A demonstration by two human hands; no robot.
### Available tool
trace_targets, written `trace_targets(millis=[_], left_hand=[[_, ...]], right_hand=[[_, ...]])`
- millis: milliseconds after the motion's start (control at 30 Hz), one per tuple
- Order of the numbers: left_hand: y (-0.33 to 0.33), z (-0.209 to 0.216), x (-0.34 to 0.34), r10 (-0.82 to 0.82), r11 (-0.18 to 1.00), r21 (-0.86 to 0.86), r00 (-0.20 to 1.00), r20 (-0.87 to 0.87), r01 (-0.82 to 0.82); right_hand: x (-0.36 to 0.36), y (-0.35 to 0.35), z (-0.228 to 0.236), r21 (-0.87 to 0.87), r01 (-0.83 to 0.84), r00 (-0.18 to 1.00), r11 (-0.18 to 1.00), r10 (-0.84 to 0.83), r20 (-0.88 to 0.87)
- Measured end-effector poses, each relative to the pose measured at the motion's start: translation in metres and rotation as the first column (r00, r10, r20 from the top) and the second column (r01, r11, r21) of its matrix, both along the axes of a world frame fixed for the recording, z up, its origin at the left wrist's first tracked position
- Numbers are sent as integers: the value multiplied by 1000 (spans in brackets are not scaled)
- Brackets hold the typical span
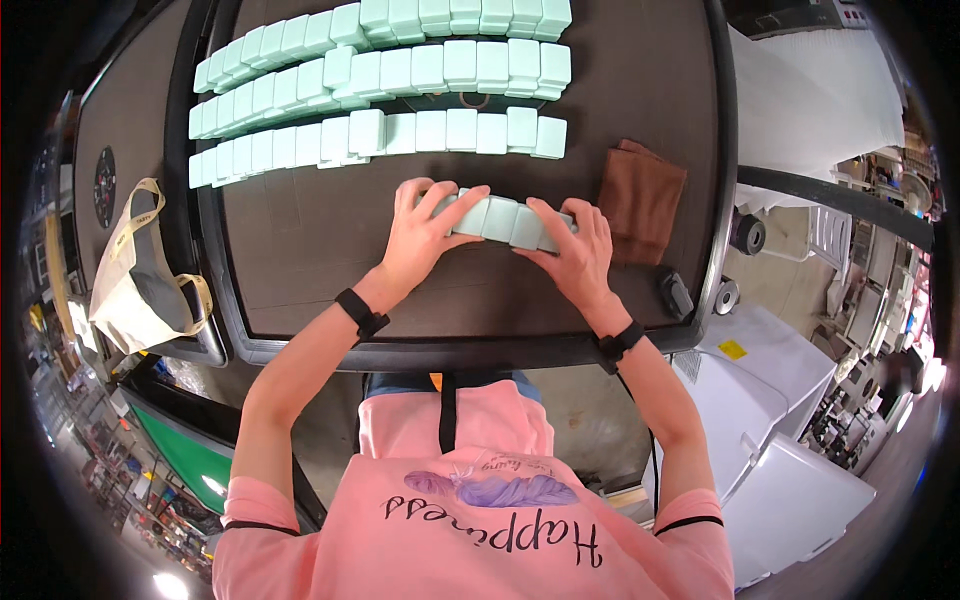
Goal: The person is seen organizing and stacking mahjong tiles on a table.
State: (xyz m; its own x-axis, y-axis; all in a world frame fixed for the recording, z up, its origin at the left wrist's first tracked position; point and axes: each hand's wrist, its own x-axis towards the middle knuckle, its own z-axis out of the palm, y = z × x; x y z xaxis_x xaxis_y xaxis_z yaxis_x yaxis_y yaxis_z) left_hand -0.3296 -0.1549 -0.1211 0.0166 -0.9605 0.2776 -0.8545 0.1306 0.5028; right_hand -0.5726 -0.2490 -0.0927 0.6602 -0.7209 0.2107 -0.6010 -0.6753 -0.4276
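Observation:
Between my two hands is a short row of pale green mahjong tiles, pressed together end to end. My left hand grips the row's left end, thumb on the near side and fingers over the far side. At the right end, my right hand closes on it in the same way. Whether the row touches the table cannot be made out. Beyond my hands lie long rows of matching mahjong tiles, some tiles sitting higher than their neighbours. The nearest row has a raised tile near its middle.
The dark brown table top has a raised black rim. A folded brown cloth lies right of my hands, with a small black object below it. A cream tote bag rests at the left. White furniture stands at the lower right.

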Motion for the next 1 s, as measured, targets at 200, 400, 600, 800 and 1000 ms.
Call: trace_targets(millis=[200, 400, 600, 800, 1000], left_hand=[[-6, -2, 3, -14, 998, 61, 992, 123, 6], [-13, 5, 8, -54, 988, 147, 995, 82, 42], [-53, 70, 16, -50, 998, -31, 985, 165, 56], [-87, 64, 39, 35, 996, -89, 978, 208, -16], [-90, 40, 55, 110, 993, -11, 914, 390, -115]], right_hand=[[3, 2, -19, 55, -10, 997, 998, 14, -70], [7, -2, -6, 66, -7, 999, 998, 10, -42], [41, -40, 50, -64, -43, 998, 997, 46, 41], [69, -92, 40, -98, -91, 994, 991, 96, 51], [86, -98, 18, 2, -146, 989, 989, 146, -14]])
